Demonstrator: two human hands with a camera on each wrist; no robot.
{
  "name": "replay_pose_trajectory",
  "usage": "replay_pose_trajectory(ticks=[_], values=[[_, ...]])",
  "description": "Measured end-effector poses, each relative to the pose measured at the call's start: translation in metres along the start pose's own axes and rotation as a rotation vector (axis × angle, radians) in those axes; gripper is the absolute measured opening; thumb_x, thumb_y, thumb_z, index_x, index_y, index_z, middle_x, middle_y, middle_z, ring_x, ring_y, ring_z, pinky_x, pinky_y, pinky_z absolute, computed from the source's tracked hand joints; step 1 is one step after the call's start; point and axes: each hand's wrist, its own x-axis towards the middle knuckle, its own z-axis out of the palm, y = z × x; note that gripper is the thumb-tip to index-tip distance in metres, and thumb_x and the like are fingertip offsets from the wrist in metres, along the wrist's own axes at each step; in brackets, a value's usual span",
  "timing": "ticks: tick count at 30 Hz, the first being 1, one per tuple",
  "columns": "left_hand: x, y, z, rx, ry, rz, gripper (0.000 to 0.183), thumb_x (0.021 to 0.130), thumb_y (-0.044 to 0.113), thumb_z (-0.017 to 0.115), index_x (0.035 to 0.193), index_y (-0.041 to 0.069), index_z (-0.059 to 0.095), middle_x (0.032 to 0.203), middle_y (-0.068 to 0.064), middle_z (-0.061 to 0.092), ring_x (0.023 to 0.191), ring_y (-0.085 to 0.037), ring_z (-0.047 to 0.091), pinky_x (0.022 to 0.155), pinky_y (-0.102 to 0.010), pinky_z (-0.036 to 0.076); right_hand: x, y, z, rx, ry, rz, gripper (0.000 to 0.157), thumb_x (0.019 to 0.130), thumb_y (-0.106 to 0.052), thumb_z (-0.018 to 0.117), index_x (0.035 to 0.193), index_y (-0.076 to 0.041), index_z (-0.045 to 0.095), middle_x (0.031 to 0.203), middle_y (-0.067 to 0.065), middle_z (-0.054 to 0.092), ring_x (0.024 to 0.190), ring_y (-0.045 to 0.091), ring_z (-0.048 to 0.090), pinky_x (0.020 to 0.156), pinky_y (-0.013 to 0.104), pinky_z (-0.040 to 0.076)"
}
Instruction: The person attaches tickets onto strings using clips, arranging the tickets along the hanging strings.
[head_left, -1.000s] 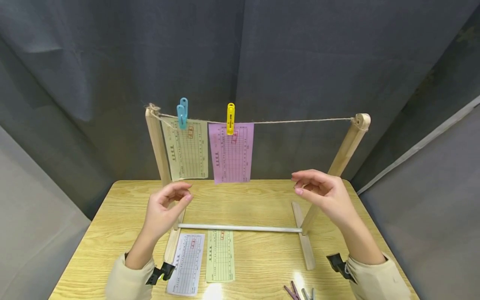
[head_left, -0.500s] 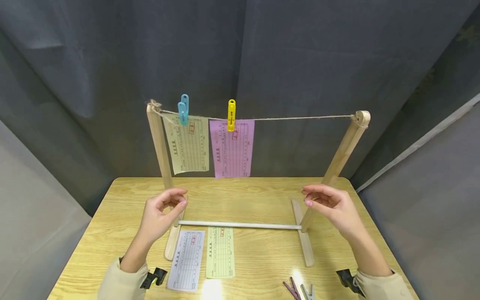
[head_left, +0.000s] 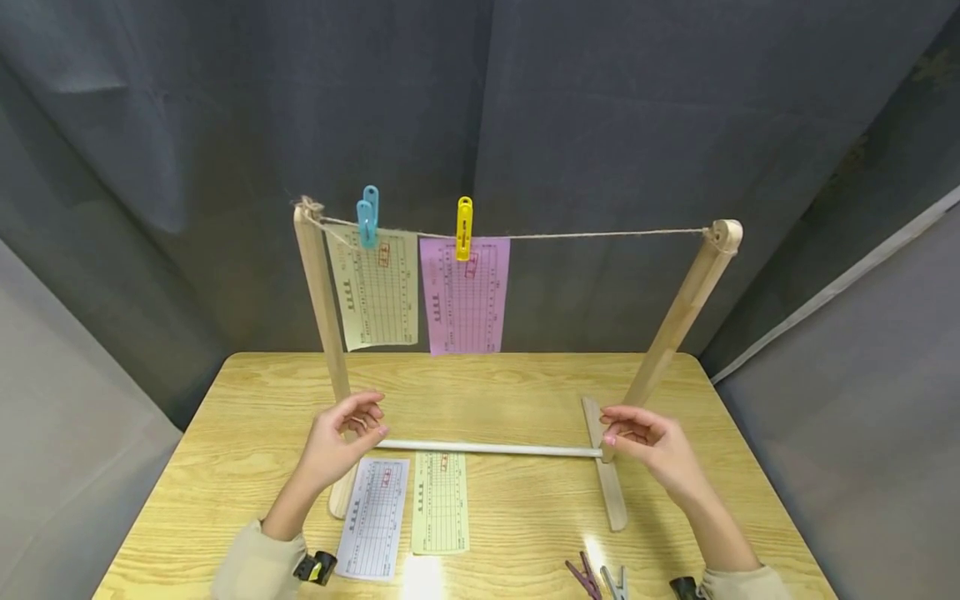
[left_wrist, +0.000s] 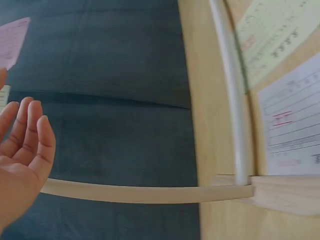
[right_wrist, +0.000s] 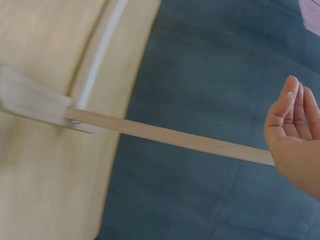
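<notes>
My left hand [head_left: 347,440] hovers before the left post of a wooden frame, fingers loosely bent and holding nothing. Near the foot of the right post [head_left: 675,329] hangs my right hand [head_left: 654,448], likewise bare, with its fingers relaxed. A string [head_left: 585,234] runs between the post tops. On it a blue clothespin [head_left: 367,218] holds a pale yellow slip [head_left: 381,296], and a yellow clothespin [head_left: 464,229] holds a pink slip [head_left: 467,304]. Below, a white slip [head_left: 375,518] and a yellow-green slip [head_left: 441,508] lie on the table.
A purple clothespin [head_left: 584,575] and a grey clothespin [head_left: 615,583] lie at the table's front edge. A white rod [head_left: 495,449] joins the frame's feet low down. Dark curtain [head_left: 600,108] hangs behind the wooden table [head_left: 525,533].
Both hands have come down, the right one more, from beside its post towards the low rod. The clipped slips and those on the table stay as they were.
</notes>
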Motion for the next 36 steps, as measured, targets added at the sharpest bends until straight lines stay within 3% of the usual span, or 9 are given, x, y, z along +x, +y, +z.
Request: replay_pose_trajectory(ticks=[3,6,8,11,16,19,25,31,36], values=[[-0.004,-0.010,0.004,0.019,-0.008,-0.040,0.039,0.069,-0.012,0.070,0.106,-0.013,0.056,0.084,-0.013,0.058,0.072,-0.026,0.055,0.059,-0.029,0.049,-0.004,0.012,-0.001,-0.029,0.008,0.034,0.028,0.080,0.005,0.064,0.108,0.003,0.061,0.094,-0.004,0.065,0.080,0.010,0.059,0.067,0.019,0.049],[-0.009,-0.024,0.010,0.035,-0.020,-0.065,0.043,0.069,-0.009,0.072,0.108,-0.012,0.055,0.087,-0.013,0.057,0.074,-0.019,0.054,0.059,-0.033,0.049,-0.009,0.024,-0.001,-0.056,0.010,0.067,0.029,0.080,0.007,0.063,0.108,0.002,0.060,0.094,-0.005,0.064,0.080,0.008,0.058,0.067,0.019,0.049],[-0.014,-0.041,0.015,0.047,-0.029,-0.092,0.047,0.069,-0.007,0.073,0.112,-0.010,0.054,0.089,-0.012,0.057,0.077,-0.015,0.052,0.060,-0.033,0.049,-0.012,0.033,-0.002,-0.066,0.005,0.085,0.030,0.080,0.007,0.063,0.110,0.006,0.058,0.095,-0.006,0.064,0.081,0.008,0.059,0.067,0.019,0.049],[-0.021,-0.067,0.022,0.052,-0.030,-0.154,0.051,0.069,-0.003,0.075,0.115,-0.004,0.054,0.092,-0.008,0.056,0.080,-0.018,0.052,0.063,-0.032,0.047,-0.016,0.047,-0.002,-0.071,-0.007,0.102,0.035,0.081,0.005,0.063,0.112,0.015,0.052,0.096,-0.006,0.064,0.081,0.010,0.059,0.067,0.020,0.049],[-0.030,-0.095,0.030,0.036,-0.031,-0.244,0.057,0.068,0.005,0.078,0.120,0.002,0.054,0.096,-0.005,0.055,0.086,-0.028,0.052,0.069,-0.034,0.045,-0.023,0.065,0.000,-0.081,-0.019,0.126,0.043,0.081,0.003,0.064,0.116,0.020,0.046,0.100,0.012,0.062,0.081,0.014,0.060,0.066,0.021,0.049],[-0.035,-0.104,0.035,0.030,-0.046,-0.263,0.059,0.070,0.010,0.078,0.123,0.003,0.052,0.100,-0.006,0.055,0.091,-0.032,0.051,0.073,-0.038,0.043,-0.027,0.071,0.001,-0.120,-0.015,0.149,0.044,0.080,0.000,0.066,0.117,0.017,0.048,0.100,0.020,0.060,0.082,0.017,0.060,0.065,0.021,0.049],[-0.041,-0.115,0.043,0.043,-0.046,-0.319,0.061,0.071,0.013,0.077,0.126,0.007,0.051,0.115,-0.011,0.054,0.106,-0.036,0.045,0.084,-0.049,0.038,-0.038,0.083,0.005,-0.215,-0.030,0.217,0.047,0.078,-0.005,0.070,0.120,0.008,0.051,0.099,0.009,0.058,0.083,0.017,0.057,0.063,0.024,0.047],[-0.045,-0.116,0.050,0.081,-0.032,-0.353,0.068,0.069,0.017,0.078,0.129,0.006,0.047,0.123,-0.016,0.048,0.115,-0.036,0.040,0.095,-0.057,0.030,-0.053,0.097,0.010,-0.235,-0.032,0.251,0.057,0.075,-0.006,0.072,0.124,0.007,0.047,0.105,0.013,0.053,0.086,0.015,0.052,0.062,0.024,0.045],[-0.049,-0.123,0.057,0.090,-0.039,-0.398,0.070,0.070,0.021,0.078,0.130,0.006,0.046,0.125,-0.018,0.045,0.116,-0.035,0.038,0.095,-0.057,0.029,-0.066,0.111,0.019,-0.251,-0.034,0.267,0.060,0.074,-0.007,0.073,0.125,0.005,0.046,0.106,0.015,0.050,0.085,0.014,0.048,0.062,0.022,0.043]])
